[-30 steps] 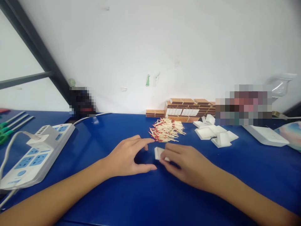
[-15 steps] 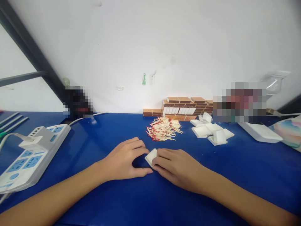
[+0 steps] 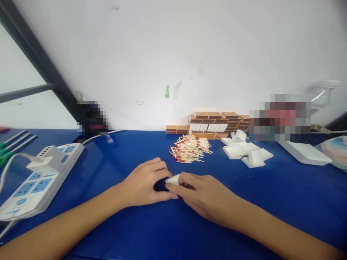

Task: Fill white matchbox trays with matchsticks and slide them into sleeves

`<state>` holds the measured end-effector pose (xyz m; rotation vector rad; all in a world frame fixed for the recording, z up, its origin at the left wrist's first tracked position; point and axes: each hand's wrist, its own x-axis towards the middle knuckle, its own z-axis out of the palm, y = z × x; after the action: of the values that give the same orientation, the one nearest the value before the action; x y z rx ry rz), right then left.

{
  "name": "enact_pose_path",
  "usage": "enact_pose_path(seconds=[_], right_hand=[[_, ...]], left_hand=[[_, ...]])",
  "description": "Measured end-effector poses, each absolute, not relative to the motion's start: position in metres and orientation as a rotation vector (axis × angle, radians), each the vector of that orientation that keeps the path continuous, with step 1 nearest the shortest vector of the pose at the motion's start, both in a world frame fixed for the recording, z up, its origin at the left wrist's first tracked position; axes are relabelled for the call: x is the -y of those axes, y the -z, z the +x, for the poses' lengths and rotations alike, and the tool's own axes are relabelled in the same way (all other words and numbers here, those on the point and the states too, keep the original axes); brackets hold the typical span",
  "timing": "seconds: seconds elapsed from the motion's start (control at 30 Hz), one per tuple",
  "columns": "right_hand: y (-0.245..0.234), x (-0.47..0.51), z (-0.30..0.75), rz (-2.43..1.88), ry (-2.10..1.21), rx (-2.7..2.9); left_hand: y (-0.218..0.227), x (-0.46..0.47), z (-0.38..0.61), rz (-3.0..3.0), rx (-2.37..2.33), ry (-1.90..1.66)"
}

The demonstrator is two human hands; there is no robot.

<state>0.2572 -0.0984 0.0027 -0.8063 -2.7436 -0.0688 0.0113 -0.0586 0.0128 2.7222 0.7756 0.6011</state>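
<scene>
Here, low over the blue surface (image 3: 130,231), the two hands meet around a small white matchbox tray (image 3: 173,178), which sits tilted just above the surface between them. The right hand (image 3: 206,196) has its fingers (image 3: 177,187) closed narrow on the tray, thumb and forefinger pinching its right end. The left hand (image 3: 143,182) is curled, its fingers (image 3: 162,169) bent in close with the tips against the tray's left end; whether it truly grips I cannot tell. Just beyond the hands lies a loose heap of red-tipped matches (image 3: 191,148). To its right are a few more empty white trays (image 3: 248,153), and brown matchboxes (image 3: 217,124) are stacked against the wall. A white power strip (image 3: 40,177) lies well off to the left.
</scene>
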Motion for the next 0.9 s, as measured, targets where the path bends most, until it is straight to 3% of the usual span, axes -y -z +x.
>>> enact_pose_path(seconds=[0.9], right_hand=[[-0.0016,0.0924,0.2619,-0.759,0.109,2.665]], left_hand=[[-0.0123,0.0572,0.0118,2.751,-0.782,-0.647]])
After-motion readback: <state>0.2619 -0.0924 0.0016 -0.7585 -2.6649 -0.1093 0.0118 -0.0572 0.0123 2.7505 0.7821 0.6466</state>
